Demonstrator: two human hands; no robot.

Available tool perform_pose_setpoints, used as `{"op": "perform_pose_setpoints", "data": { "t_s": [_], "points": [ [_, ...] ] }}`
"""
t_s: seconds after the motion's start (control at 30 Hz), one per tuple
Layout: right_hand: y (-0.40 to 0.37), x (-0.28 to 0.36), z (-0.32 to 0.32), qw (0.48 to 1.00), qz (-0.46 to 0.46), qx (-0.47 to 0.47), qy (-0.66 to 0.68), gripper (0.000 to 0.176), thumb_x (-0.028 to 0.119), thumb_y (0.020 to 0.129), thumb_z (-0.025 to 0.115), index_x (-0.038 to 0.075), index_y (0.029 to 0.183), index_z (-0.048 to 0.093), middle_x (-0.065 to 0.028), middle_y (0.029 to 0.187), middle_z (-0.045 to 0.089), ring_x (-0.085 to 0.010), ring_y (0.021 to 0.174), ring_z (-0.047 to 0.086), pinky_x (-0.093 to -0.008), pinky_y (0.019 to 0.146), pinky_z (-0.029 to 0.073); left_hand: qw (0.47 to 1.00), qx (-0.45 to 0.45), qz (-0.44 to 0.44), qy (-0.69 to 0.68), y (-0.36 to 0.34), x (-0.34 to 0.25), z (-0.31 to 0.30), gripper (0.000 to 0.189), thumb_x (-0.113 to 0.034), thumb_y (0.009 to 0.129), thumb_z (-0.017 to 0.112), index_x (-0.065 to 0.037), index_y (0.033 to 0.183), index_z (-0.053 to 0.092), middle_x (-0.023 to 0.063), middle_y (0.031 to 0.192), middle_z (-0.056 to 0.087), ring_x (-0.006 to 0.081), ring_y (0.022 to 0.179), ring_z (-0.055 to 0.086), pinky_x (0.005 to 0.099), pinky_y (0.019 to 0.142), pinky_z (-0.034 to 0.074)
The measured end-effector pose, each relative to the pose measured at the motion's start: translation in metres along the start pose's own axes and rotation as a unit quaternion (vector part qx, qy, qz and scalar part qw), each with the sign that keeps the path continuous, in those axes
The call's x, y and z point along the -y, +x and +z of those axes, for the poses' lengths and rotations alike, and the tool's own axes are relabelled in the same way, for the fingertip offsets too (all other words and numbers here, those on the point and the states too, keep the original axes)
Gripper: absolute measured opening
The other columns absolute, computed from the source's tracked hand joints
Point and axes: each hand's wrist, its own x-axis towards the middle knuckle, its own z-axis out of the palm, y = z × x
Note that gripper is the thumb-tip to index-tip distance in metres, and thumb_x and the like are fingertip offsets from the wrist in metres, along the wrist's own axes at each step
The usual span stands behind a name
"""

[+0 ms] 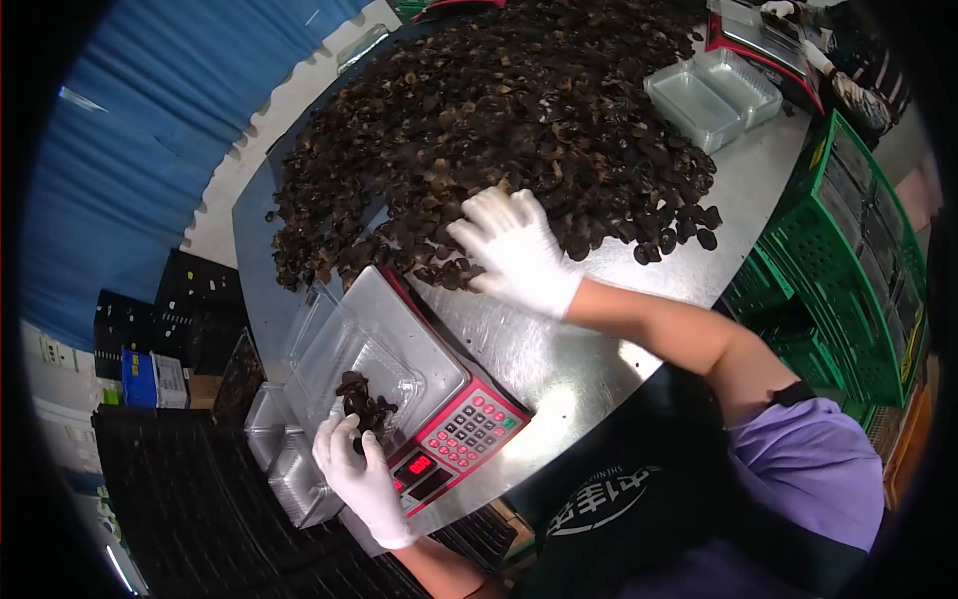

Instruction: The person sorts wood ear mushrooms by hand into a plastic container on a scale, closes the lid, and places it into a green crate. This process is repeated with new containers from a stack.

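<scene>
My left hand [361,482], in a white glove, has its fingers curled round a small clump of dark brown, wavy fungus pieces that look like wood ear mushrooms [365,401]. The clump is over a clear plastic box [374,364] lying on the pan of a red and grey weighing scale [474,434], whose red display reads about 0.00. My right hand [519,255], also white-gloved, is stretched flat with fingers apart at the near edge of a large heap of the same mushrooms [489,130]. Its fingertips reach the heap; what lies under the palm is hidden.
Stacked clear boxes [289,469] stand left of the scale, and more clear boxes [714,95] at the metal table's [589,369] far right. Green crates [848,250] line the right side. Another person's gloved hand [778,8] is beside a second scale [763,45].
</scene>
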Motion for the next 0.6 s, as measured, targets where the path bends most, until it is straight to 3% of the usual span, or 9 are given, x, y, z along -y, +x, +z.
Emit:
{"op": "perform_pose_setpoints", "data": {
  "t_s": [0.07,0.1,0.17,0.2,0.27,0.4,0.43,0.5,0.6],
  "points": [
    [-0.038,-0.050,0.005,0.997,0.018,0.066,-0.044,0.068,0.039,0.078,0.071,0.012,0.137,0.049,-0.0166,0.146,0.040,-0.0338,0.141,0.030,-0.0563,0.113,0.020,0.998,-0.056,0.033,-0.023,-0.007,-0.031,0.002,0.023,0.008,0.079,0.062,0.001,0.100,0.066,0.0143,0.114,0.063,0.0291,0.112,0.057,0.0400,0.100,0.043],
    [-0.062,-0.064,0.005,0.997,-0.016,0.063,-0.031,0.062,0.034,0.079,0.071,0.012,0.133,0.052,-0.0169,0.145,0.041,-0.0339,0.140,0.032,-0.0556,0.114,0.022,0.995,-0.040,0.060,-0.065,-0.010,-0.051,0.005,0.023,0.008,0.078,0.061,0.001,0.100,0.066,0.0146,0.114,0.063,0.0298,0.113,0.057,0.0410,0.101,0.042],
    [-0.097,-0.076,-0.015,0.988,-0.052,0.145,-0.019,0.050,0.027,0.079,0.069,0.011,0.124,0.057,-0.0140,0.142,0.045,-0.0307,0.138,0.035,-0.0545,0.113,0.026,0.981,0.051,0.061,-0.179,-0.020,-0.090,0.028,0.025,0.008,0.076,0.062,0.001,0.100,0.066,0.0155,0.114,0.064,0.0306,0.112,0.058,0.0407,0.100,0.043],
    [-0.112,-0.080,-0.022,0.990,-0.068,0.122,0.002,0.042,0.023,0.079,0.069,0.014,0.119,0.061,-0.0118,0.137,0.050,-0.0304,0.135,0.040,-0.0529,0.111,0.028,0.969,0.113,0.095,-0.196,-0.024,-0.104,0.046,0.027,0.007,0.077,0.060,0.000,0.103,0.066,0.0164,0.115,0.063,0.0310,0.111,0.059,0.0397,0.100,0.044],
    [-0.135,-0.084,-0.038,0.990,-0.048,0.108,0.074,0.032,0.018,0.079,0.068,0.015,0.111,0.065,-0.0105,0.131,0.055,-0.0301,0.129,0.045,-0.0501,0.107,0.032,0.927,0.220,0.058,-0.297,-0.037,-0.118,0.092,0.033,0.001,0.082,0.060,0.000,0.116,0.062,0.0187,0.118,0.062,0.0319,0.114,0.058,0.0378,0.099,0.044],
    [-0.156,-0.100,-0.051,0.995,-0.015,0.041,0.093,0.022,0.011,0.079,0.066,0.014,0.100,0.069,-0.0088,0.117,0.061,-0.0282,0.115,0.055,-0.0429,0.095,0.040,0.914,0.324,-0.041,-0.238,-0.035,-0.129,0.152,0.046,-0.008,0.087,0.060,0.001,0.131,0.051,0.0229,0.129,0.055,0.0354,0.119,0.055,0.0382,0.100,0.043],
    [-0.159,-0.104,-0.051,0.993,0.026,0.012,0.111,0.022,0.009,0.079,0.065,0.013,0.100,0.069,-0.0086,0.114,0.062,-0.0279,0.110,0.057,-0.0413,0.092,0.042,0.913,0.328,-0.042,-0.238,-0.033,-0.127,0.171,0.046,-0.008,0.087,0.060,0.001,0.131,0.051,0.0229,0.129,0.055,0.0354,0.119,0.055,0.0382,0.100,0.043],
    [-0.162,-0.105,-0.048,0.990,0.076,-0.035,0.115,0.021,0.004,0.078,0.064,0.010,0.098,0.069,-0.0071,0.103,0.063,-0.0270,0.097,0.059,-0.0390,0.083,0.045,0.966,0.158,0.064,-0.196,-0.028,-0.125,0.201,0.049,-0.014,0.087,0.062,0.002,0.132,0.049,0.0231,0.127,0.053,0.0377,0.115,0.054,0.0410,0.097,0.044],
    [-0.149,-0.101,-0.045,0.987,0.084,-0.043,0.132,0.020,0.005,0.077,0.065,0.009,0.097,0.068,-0.0057,0.100,0.063,-0.0263,0.093,0.059,-0.0404,0.079,0.044,0.975,0.203,0.044,-0.084,-0.012,-0.139,0.209,0.046,-0.017,0.086,0.064,0.001,0.126,0.052,0.0209,0.117,0.054,0.0388,0.107,0.054,0.0425,0.092,0.045]
  ]
}}
